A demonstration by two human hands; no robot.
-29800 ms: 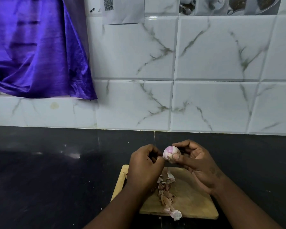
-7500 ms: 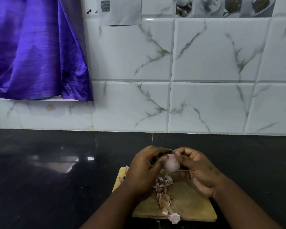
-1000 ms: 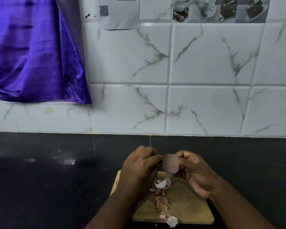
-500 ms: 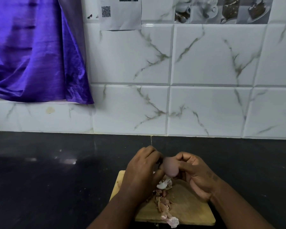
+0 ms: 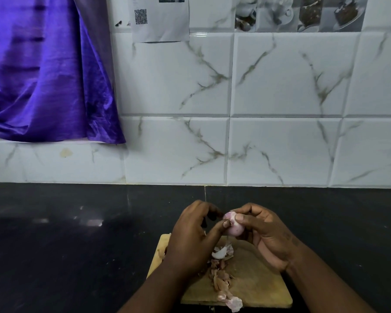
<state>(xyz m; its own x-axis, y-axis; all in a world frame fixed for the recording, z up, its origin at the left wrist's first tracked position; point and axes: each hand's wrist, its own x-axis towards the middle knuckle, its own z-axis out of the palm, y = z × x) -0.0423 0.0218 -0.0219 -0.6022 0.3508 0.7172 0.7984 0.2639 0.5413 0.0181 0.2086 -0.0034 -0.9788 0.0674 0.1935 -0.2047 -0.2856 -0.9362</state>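
A small pale pink onion (image 5: 234,227), mostly peeled, is held above a wooden cutting board (image 5: 257,288). My right hand (image 5: 266,236) grips the onion from the right, thumb on top. My left hand (image 5: 194,236) pinches at the onion's left side with thumb and curled fingers. A pile of dry onion skins (image 5: 221,272) lies on the board beneath the hands, with one pale piece (image 5: 234,303) at the board's front edge.
The board sits on a black stone counter (image 5: 77,245) that runs back to a white marble-patterned tiled wall (image 5: 280,132). A purple curtain (image 5: 43,75) hangs at the upper left. A paper sheet with a QR code (image 5: 158,19) is stuck on the wall.
Over the last second the hands stay together on the onion above the board; the left thumb has shifted onto the onion's left side. More skins lie on the board than half a minute ago.
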